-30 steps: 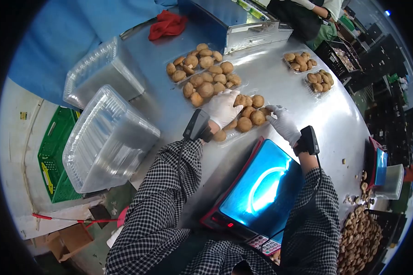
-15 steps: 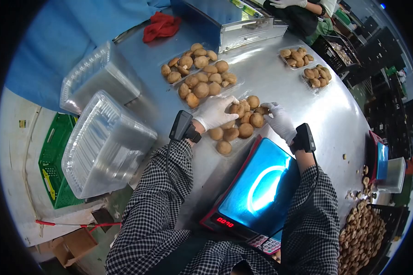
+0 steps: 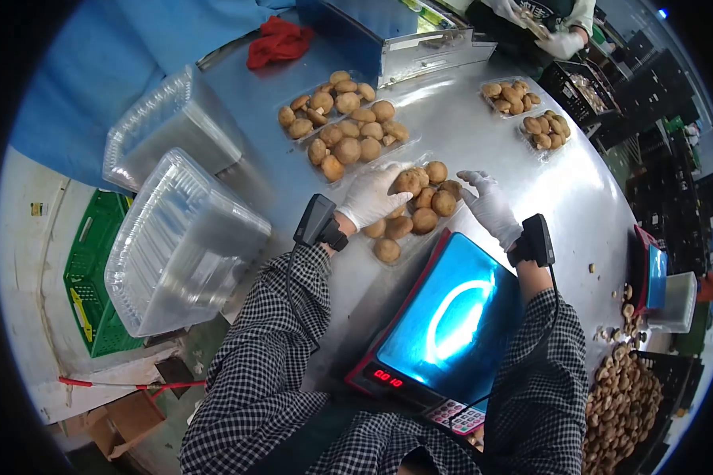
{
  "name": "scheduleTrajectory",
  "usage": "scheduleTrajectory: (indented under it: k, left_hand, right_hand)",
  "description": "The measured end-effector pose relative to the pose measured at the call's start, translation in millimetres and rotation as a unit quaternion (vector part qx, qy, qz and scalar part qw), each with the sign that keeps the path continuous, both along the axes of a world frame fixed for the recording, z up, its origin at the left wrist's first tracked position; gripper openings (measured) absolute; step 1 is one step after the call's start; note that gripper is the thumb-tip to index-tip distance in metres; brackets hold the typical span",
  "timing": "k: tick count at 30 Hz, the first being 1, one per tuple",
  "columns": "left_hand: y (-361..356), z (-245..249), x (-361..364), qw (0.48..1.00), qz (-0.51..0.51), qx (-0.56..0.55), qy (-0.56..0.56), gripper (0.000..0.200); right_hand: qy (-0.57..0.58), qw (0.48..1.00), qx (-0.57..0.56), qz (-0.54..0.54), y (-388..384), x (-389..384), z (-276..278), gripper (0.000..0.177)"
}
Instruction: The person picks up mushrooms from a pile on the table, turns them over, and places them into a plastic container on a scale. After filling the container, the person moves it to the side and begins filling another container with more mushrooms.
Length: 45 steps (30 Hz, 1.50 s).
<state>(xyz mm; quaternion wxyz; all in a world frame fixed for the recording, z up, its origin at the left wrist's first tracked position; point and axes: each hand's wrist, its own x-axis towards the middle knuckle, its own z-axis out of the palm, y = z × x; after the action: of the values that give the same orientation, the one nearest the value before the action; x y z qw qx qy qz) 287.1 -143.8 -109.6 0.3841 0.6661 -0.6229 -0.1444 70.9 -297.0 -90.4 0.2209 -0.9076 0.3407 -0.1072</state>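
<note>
My left hand (image 3: 375,196), in a white glove, has its fingers around a mushroom (image 3: 408,182) at the upper left of a clear tray (image 3: 388,260) full of brown mushrooms. My right hand (image 3: 489,207), gloved too, is just right of that tray with its fingers apart and nothing in them. Right below the tray lies a scale (image 3: 444,317) with a shiny blue plate; its red display reads 0.010. Two more trays of mushrooms (image 3: 347,149) sit behind my left hand.
Stacks of clear empty trays (image 3: 182,253) stand at the left, above a green crate (image 3: 95,269). A red cloth (image 3: 279,43) lies at the back. Two filled trays (image 3: 511,96) are at the back right, near another person's gloved hands (image 3: 561,44). Loose mushrooms (image 3: 622,396) pile up lower right.
My right hand has drawn slightly away from the mushrooms, its fingers spreading. The display went from 0.070 to 0.010. The other person's hands have come further into view.
</note>
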Motion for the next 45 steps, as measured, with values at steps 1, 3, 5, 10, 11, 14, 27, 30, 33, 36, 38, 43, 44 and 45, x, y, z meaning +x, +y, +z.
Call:
scheduleTrajectory:
  k: [1, 3, 5, 10, 11, 14, 27, 30, 33, 36, 38, 43, 44, 45]
  left_hand:
    - [-0.4, -1.8, -2.0, 1.000, 0.000, -0.001, 0.000, 0.047]
    - [-1.2, -4.9, -6.8, 1.000, -0.021, 0.000, 0.013, 0.043]
    - [-1.5, -7.3, -6.3, 0.999, -0.024, -0.007, 0.019, 0.042]
    - [-1.6, -7.8, -6.2, 0.999, -0.032, -0.012, 0.024, 0.042]
    - [-1.0, -7.0, -6.7, 0.999, -0.029, -0.014, 0.024, 0.044]
    - [-0.5, -6.1, -6.9, 0.999, -0.024, -0.010, 0.031, 0.045]
    - [-8.3, -7.0, -0.3, 0.995, -0.080, 0.008, 0.059, 0.042]
    - [-6.9, -4.6, -2.0, 0.994, -0.071, 0.049, 0.073, 0.042]
    - [-1.8, 3.0, -3.3, 0.997, -0.045, 0.046, 0.053, 0.050]
    - [3.4, 4.9, -3.4, 0.999, -0.019, -0.014, 0.044, 0.052]
    - [6.8, 6.8, -4.6, 0.995, -0.013, -0.084, 0.052, 0.048]
    - [70.5, 62.4, -20.1, 0.987, -0.027, -0.093, 0.129, 0.035]
    - [92.5, 72.8, -22.2, 0.989, -0.020, -0.075, 0.129, 0.033]
    - [113.3, 89.3, -19.9, 0.990, -0.007, -0.054, 0.128, 0.032]
  right_hand:
    - [0.006, 1.000, 0.002, 0.010, 0.4, 1.2, 0.9, 0.032]
    - [0.018, 1.000, 0.003, 0.009, 6.4, 4.4, 4.3, 0.032]
    - [0.030, 1.000, 0.005, 0.007, 12.1, 10.6, 9.7, 0.032]
    - [0.050, 0.987, -0.124, 0.088, 6.7, 43.1, 20.9, 0.036]
    - [0.072, 0.985, -0.105, 0.119, 2.6, 50.7, 22.9, 0.039]
    - [0.097, 0.969, -0.137, 0.181, -8.1, 61.8, 1.8, 0.042]
    - [0.096, 0.980, -0.145, 0.093, -4.0, 62.3, -6.5, 0.023]
    - [0.078, 0.984, -0.108, 0.116, -5.1, 59.1, 1.3, 0.026]
    - [0.029, 0.991, -0.101, 0.078, 12.0, 45.4, 31.7, 0.028]
    - [-0.026, 0.995, -0.069, 0.069, 31.2, 9.5, 63.4, 0.028]
    - [-0.084, 0.994, -0.023, 0.063, 46.6, -33.0, 81.6, 0.026]
    - [-0.121, 0.976, 0.128, -0.131, 142.4, -167.4, 146.4, 0.028]
    - [-0.142, 0.959, 0.170, -0.178, 161.6, -204.6, 144.5, 0.029]
    - [-0.185, 0.944, 0.184, -0.201, 182.8, -237.0, 142.7, 0.028]
